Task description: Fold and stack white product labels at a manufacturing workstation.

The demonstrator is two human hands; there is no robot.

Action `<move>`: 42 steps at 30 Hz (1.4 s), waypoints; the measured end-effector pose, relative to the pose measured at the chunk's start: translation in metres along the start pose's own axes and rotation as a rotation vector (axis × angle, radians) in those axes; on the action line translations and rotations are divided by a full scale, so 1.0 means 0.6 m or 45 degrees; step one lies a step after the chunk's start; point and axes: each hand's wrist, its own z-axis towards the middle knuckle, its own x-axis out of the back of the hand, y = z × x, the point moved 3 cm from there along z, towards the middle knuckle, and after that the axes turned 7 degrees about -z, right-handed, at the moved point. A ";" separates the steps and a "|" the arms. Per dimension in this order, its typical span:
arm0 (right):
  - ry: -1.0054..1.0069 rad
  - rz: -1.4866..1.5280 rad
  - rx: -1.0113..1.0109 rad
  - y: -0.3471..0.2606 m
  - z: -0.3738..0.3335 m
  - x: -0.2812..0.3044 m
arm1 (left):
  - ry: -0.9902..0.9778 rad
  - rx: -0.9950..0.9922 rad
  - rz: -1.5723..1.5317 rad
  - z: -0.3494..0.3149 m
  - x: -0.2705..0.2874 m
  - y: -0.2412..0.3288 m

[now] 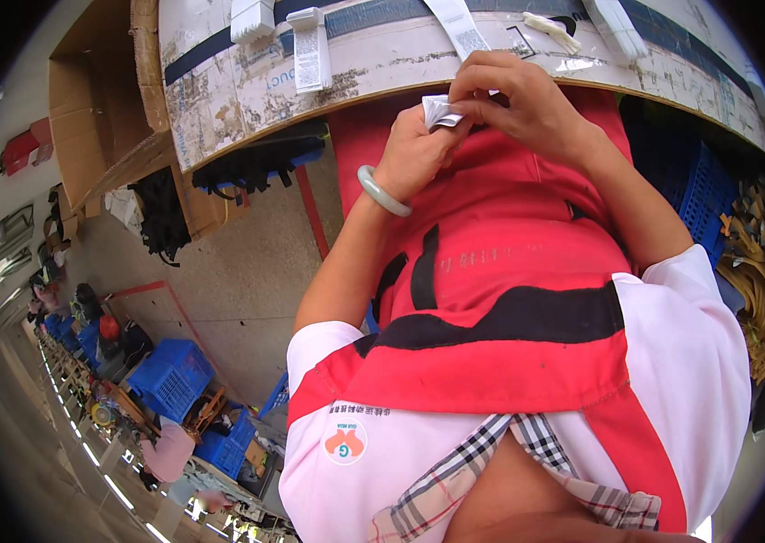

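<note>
My left hand, with a pale bangle on its wrist, is closed round a small folded bunch of white labels. The bunch fans out above the thumb, just off the near edge of the table. Against its right side, my right hand has its fingers bent and drawn together in a pinch. Whatever lies between those fingertips is hidden. Both hands are held in front of my red apron. Just beyond them, a strip of white labels lies on the table.
The worn white table bears more label stacks and a cream-coloured bundle. A cardboard box stands at its left. Blue crates and tan strips are at the right. Farther left, a person sits among blue crates.
</note>
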 end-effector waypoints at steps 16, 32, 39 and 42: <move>-0.315 0.401 -0.333 0.003 0.005 0.013 | -0.109 0.167 -0.153 -0.012 -0.011 0.010; -0.013 0.262 -0.242 -0.003 -0.008 -0.003 | -0.130 0.207 -0.447 -0.014 -0.020 0.011; -0.174 0.442 -0.413 -0.008 -0.015 0.003 | -0.078 0.130 -0.152 -0.017 -0.023 0.013; -0.190 0.616 -0.488 0.009 -0.015 0.000 | -0.133 0.091 -0.023 -0.017 -0.030 0.016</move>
